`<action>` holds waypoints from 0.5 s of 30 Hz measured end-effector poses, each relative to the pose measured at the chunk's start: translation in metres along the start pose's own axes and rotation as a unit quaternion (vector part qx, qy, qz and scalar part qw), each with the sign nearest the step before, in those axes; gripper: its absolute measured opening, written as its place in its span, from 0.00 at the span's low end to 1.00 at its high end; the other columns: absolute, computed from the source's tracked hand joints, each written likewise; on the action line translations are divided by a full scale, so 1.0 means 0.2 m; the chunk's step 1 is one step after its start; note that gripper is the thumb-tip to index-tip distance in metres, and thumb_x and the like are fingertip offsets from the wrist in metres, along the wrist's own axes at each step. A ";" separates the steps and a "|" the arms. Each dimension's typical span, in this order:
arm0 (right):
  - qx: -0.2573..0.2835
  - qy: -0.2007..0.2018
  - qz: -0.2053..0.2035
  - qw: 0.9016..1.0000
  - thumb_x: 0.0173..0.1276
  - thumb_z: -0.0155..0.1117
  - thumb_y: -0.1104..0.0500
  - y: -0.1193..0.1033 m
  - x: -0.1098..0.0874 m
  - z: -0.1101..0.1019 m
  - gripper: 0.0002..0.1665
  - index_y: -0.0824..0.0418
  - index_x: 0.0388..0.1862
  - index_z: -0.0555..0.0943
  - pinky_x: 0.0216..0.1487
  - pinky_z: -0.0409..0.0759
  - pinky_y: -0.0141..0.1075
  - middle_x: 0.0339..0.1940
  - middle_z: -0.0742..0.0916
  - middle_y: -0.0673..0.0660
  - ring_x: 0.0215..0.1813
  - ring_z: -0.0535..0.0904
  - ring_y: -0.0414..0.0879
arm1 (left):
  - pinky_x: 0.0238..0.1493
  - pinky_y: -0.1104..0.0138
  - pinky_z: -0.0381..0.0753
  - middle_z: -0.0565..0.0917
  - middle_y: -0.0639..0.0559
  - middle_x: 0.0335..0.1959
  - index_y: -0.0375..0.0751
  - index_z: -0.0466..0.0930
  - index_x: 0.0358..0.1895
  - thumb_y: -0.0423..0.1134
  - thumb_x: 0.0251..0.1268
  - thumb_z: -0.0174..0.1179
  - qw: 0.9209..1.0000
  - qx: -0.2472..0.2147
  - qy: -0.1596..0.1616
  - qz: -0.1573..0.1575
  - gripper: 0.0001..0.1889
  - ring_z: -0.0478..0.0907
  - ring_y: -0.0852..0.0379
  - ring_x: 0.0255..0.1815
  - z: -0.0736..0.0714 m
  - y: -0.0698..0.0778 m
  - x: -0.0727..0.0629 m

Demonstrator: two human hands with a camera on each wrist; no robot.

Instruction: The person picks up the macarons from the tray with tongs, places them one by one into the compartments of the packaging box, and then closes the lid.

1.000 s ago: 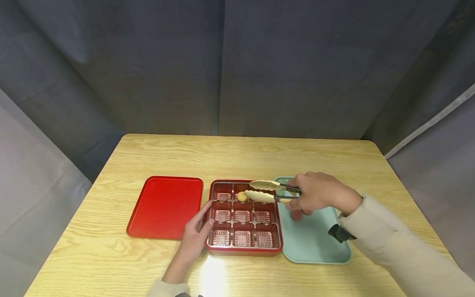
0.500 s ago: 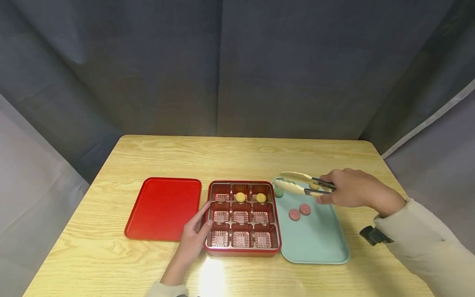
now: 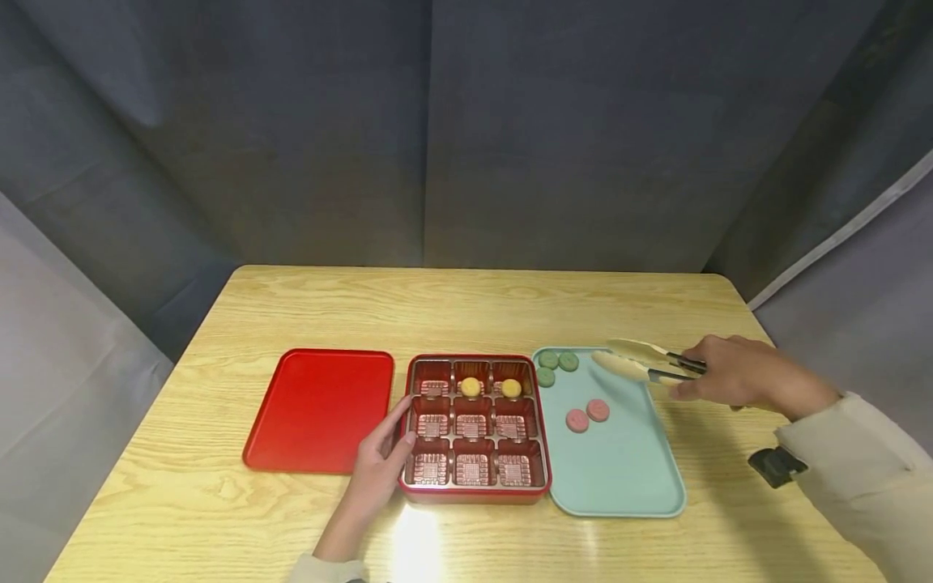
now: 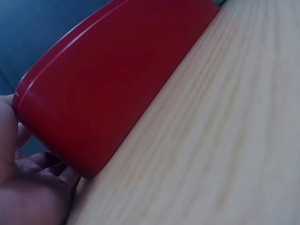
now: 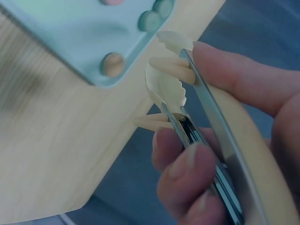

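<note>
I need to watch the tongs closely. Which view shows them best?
The right wrist view: the tongs are large and close, with both scalloped tips apart and the right hand gripping them. The head view shows them smaller, overlapping the pale tray's far right corner, handles partly hidden. The left wrist view doesn't show them.

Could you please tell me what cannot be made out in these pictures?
Head view: the orange-tan piece that the right wrist view shows; the tongs cross that corner of the tray.
Right wrist view: most of one pink piece, cut off by the top edge.
Left wrist view: the inside of the red box, hidden by its outer wall; part of the left hand, cut off by the left edge.
</note>
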State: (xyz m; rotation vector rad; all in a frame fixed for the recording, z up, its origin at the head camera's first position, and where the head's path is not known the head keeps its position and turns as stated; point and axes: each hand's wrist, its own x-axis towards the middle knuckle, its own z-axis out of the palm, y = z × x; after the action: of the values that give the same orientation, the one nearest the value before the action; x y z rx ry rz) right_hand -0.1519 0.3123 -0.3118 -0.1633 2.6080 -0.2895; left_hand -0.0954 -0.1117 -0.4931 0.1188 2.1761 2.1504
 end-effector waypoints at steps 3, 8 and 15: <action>0.008 0.000 0.005 1.000 0.56 0.66 0.39 0.05 0.02 0.01 0.40 0.70 0.55 0.75 0.17 0.69 0.34 0.17 0.73 0.50 0.16 0.68 0.42 | 0.66 0.70 0.66 0.59 0.54 0.73 0.54 0.61 0.71 0.33 0.69 0.51 1.000 0.001 0.002 -0.001 0.28 0.59 0.56 0.72 0.01 0.00 0.00; 0.030 -0.013 0.025 0.999 0.57 0.66 0.41 0.11 0.05 0.03 0.33 0.66 0.49 0.77 0.17 0.67 0.33 0.21 0.74 0.52 0.16 0.65 0.41 | 0.65 0.69 0.67 0.60 0.54 0.73 0.55 0.61 0.71 0.33 0.70 0.51 1.000 -0.001 0.000 0.001 0.28 0.59 0.55 0.72 0.01 0.01 0.00; 0.048 -0.024 0.036 0.998 0.59 0.65 0.44 0.13 0.07 0.07 0.32 0.69 0.51 0.76 0.17 0.67 0.33 0.21 0.74 0.52 0.14 0.63 0.40 | 0.68 0.70 0.60 0.60 0.55 0.73 0.55 0.61 0.71 0.32 0.69 0.51 1.000 0.011 0.001 0.005 0.28 0.56 0.58 0.73 0.00 0.01 0.00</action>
State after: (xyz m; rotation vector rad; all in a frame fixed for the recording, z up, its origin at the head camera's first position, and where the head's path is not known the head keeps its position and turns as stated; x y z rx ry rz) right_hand -0.1589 0.3329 -0.3357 -0.0409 2.5406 -0.3797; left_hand -0.0953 -0.1114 -0.4915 0.1299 2.2057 2.1323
